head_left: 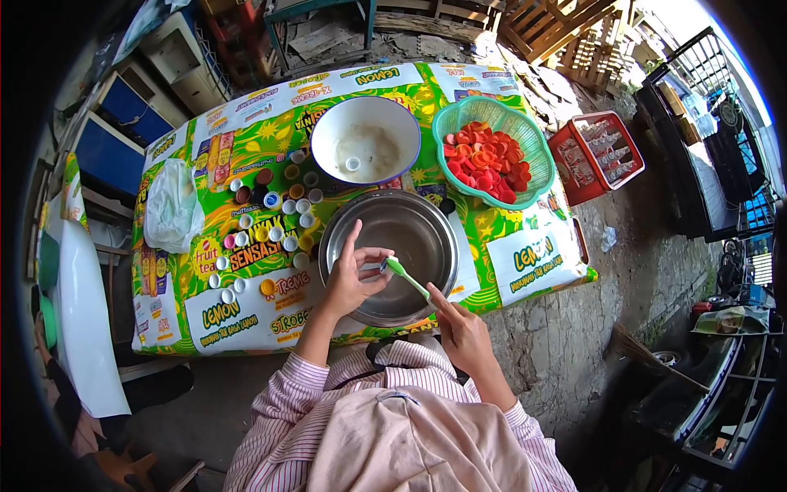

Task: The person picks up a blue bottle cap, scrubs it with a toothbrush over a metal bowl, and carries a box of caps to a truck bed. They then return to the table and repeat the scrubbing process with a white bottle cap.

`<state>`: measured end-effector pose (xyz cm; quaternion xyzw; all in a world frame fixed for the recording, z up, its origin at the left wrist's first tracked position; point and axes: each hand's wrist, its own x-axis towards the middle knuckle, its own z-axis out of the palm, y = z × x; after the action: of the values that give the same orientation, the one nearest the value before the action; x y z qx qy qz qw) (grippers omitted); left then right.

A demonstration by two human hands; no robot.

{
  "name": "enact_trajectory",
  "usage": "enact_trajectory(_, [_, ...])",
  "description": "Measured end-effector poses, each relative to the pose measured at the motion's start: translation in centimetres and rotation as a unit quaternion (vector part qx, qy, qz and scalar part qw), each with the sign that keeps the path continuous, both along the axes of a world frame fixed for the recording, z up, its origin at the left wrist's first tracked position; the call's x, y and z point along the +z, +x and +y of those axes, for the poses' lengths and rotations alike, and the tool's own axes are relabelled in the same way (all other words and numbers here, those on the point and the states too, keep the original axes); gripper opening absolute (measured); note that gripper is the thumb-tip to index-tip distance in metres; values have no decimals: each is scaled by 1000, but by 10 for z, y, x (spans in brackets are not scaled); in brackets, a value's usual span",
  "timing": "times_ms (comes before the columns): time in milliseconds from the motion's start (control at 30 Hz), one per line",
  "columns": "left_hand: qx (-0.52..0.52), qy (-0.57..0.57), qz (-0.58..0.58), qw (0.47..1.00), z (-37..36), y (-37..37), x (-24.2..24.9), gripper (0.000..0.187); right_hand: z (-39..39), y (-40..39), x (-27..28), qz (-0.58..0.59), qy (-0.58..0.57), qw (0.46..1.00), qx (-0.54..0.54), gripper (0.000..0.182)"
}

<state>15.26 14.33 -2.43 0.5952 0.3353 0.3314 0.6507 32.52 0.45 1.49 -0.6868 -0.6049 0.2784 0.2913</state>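
My left hand is above the steel basin, its fingers closed on a small dark bottle cap, partly hidden by the fingertips. My right hand grips the handle of a green toothbrush near the basin's right rim. The brush head is against or very close to the cap. Behind the steel basin stands a white enamel basin with a blue rim, with a white cap inside. Loose bottle caps in white, brown, yellow and other colours lie to the left.
A green plastic basket full of red caps stands at the back right. A crumpled plastic bag lies on the left of the printed tablecloth. Beyond the right edge is a red bin holding clear plastic items.
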Motion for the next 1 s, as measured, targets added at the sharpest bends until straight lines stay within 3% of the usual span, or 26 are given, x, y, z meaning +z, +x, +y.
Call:
enact_trajectory(200, [-14,-29,-33,999,-1,2,-8,93,10,-3,-5,20,42,999,-9,55])
enact_trajectory(767, [-53,-49,-61,996,-2,5,7,92,9,1,-4,41,-11,999,-7,58])
enact_trajectory(1000, [-35,-23,-78,996,0,3,7,66,3,4,8,35,-12,999,8,55])
